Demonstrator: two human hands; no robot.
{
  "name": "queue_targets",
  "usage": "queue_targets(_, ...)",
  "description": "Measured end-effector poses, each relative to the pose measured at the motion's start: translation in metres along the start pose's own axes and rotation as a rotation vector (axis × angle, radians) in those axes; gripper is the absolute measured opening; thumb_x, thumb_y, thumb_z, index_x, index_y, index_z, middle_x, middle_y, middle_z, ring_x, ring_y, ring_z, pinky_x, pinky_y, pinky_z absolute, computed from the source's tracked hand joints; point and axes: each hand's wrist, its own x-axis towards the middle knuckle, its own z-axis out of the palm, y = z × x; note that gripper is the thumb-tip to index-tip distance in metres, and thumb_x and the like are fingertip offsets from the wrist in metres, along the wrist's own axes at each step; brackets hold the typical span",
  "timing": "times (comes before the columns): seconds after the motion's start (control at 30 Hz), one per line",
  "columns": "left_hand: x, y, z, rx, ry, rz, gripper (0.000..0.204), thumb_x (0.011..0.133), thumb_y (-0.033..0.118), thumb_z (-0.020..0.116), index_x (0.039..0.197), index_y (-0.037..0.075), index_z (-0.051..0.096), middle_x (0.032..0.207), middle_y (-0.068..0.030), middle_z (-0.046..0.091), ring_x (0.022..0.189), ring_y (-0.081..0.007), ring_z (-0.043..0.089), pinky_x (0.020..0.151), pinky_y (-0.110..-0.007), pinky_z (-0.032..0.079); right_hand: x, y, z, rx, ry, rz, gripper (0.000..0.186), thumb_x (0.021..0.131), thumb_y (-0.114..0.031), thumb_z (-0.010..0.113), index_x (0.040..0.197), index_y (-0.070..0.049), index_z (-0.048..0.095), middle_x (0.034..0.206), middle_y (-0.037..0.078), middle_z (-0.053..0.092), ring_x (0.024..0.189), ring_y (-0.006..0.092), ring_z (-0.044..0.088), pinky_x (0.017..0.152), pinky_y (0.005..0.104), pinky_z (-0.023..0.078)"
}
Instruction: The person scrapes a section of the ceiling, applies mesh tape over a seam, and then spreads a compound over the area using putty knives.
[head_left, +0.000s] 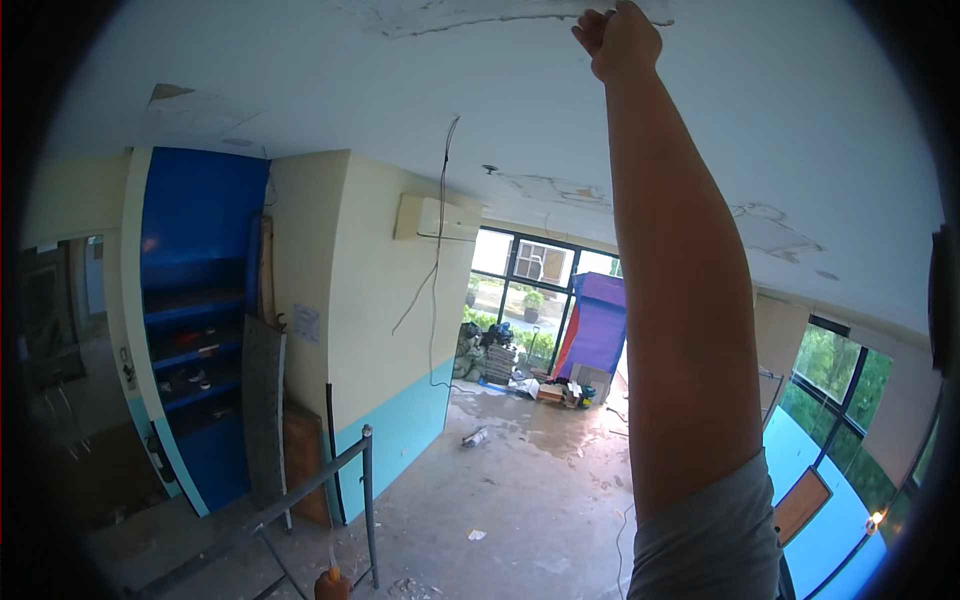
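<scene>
White ceiling (330, 90) is taking up the top half, with a rough peeled patch (470, 14) running along 12 o'clock. Right hand (620, 40) is reaching straight up, fist closed and pressing at the patch's edge; can't tell if it's gripping a tool. More flaking (770, 230) is showing at 3 o'clock, looks untouched. Left hand isn't showing.
</scene>
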Motion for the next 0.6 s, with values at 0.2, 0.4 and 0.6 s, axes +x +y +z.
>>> queue_targets(0.2,-0.007,-0.056,-0.028,-0.025,-0.013,-0.195,0.024,0.088,0.025,0.056,0.103,0.006,0.059,0.068,-0.0079,0.058,0.057,-0.0201,0.056,0.045,-0.036,0.047,0.012,0.014,0.009,-0.168,-0.333,0.000,0.030,0.093,-0.025,0.056,0.114,-0.004,0.057,0.109,0.009,0.060,0.108,0.0278,0.054,0.092,0.0451,0.047)
queue_targets(0.4,-0.044,-0.075,-0.053,-0.023,0.120,-0.160,0.017,0.087,0.022,0.056,0.100,0.011,0.059,0.067,-0.0055,0.056,0.052,-0.0199,0.051,0.043,-0.036,0.044,0.022,0.009,-0.014,-0.103,-0.146,-0.276,0.025,0.086,-0.021,0.058,0.105,-0.006,0.058,0.101,0.006,0.059,0.093,0.0198,0.054,0.084,0.0388,0.047)
queue_targets(0.6,-0.051,-0.108,-0.098,0.997,0.254,0.220,0.015,0.085,0.022,0.060,0.098,0.014,0.063,0.072,-0.0097,0.061,0.057,-0.0257,0.056,0.056,-0.042,0.048,0.032,0.016,-0.007,-0.374,-0.182,-0.222,0.028,0.085,-0.025,0.061,0.104,-0.004,0.063,0.089,0.005,0.064,0.081,0.0211,0.060,0.072,0.0361,0.048)
